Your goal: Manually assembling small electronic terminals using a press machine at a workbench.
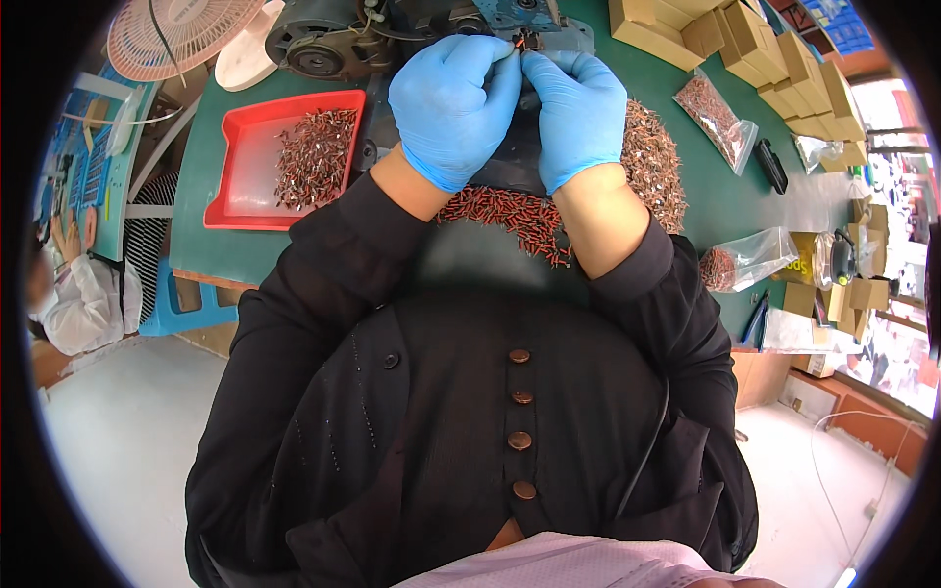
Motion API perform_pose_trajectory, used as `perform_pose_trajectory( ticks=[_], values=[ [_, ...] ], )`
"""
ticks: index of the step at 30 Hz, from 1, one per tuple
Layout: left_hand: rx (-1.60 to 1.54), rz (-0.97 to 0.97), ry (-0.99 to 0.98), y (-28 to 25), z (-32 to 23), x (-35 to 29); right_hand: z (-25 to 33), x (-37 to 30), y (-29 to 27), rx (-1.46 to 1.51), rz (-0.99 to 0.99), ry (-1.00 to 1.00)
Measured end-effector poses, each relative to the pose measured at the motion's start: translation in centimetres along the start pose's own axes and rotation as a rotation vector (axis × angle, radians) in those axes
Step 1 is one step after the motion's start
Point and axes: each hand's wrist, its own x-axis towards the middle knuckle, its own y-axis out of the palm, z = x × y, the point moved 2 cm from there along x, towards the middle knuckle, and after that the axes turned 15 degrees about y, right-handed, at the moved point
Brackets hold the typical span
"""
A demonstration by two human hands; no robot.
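Note:
My left hand (pixel 454 113), in a blue glove, is closed in a pinch at the machine's tool. A tiny red piece (pixel 519 44) shows at its fingertips. Beside it, almost touching, my right hand (pixel 580 116) is gloved too, its thumb and forefinger pressed together; what they hold is hidden. Both reach to the small bench press (pixel 524 14) with blue metal parts. Below my wrists lies a heap of small red cylindrical pieces (pixel 510 218). Right of my right hand spreads a pile of small coppery metal pieces (pixel 655 167).
A red tray (pixel 233 176) with red-and-metal pieces stands left, near a motor (pixel 323 44) and a pink fan (pixel 176 37). Cardboard boxes (pixel 755 49), bags of parts (pixel 716 118) and a black tool (pixel 771 167) lie right. Another person's sleeve (pixel 83 309) shows far left.

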Motion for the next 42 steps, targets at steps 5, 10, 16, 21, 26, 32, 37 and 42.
perform_pose_trajectory(
  ticks=[5, 10, 16, 21, 26, 32, 37, 42],
  values=[
    [-0.010, -0.003, -0.002, 0.0, -0.1, 0.0, -0.1, 0.1, -0.1, -0.004, -0.009, -0.006],
    [-0.005, -0.004, -0.005, 0.0, -0.1, 0.1, -0.2, 0.1, 0.0, 0.003, 0.000, -0.017],
    [-0.018, -0.011, -0.027, 0.3, -0.2, 0.0, -0.2, 0.0, -0.1, 0.027, -0.017, 0.015],
    [-0.009, 0.004, -0.015, 0.2, -0.2, 0.3, -0.2, 0.1, -0.2, 0.027, -0.005, 0.007],
    [-0.052, 0.000, -0.086, 0.3, -0.2, 0.3, 0.0, -0.1, -0.1, 0.051, 0.012, 0.006],
    [-0.065, -0.043, -0.095, 0.1, 0.1, -0.4, -0.3, -0.4, 0.5, 0.087, 0.013, 0.005],
    [-0.051, -0.038, -0.083, -0.2, 0.3, -0.6, -0.4, -0.7, 0.8, 0.104, 0.018, 0.027],
    [-0.037, -0.016, -0.060, 0.8, -0.8, 0.3, -0.5, 0.2, -0.9, 0.006, -0.022, -0.028]
  ],
)
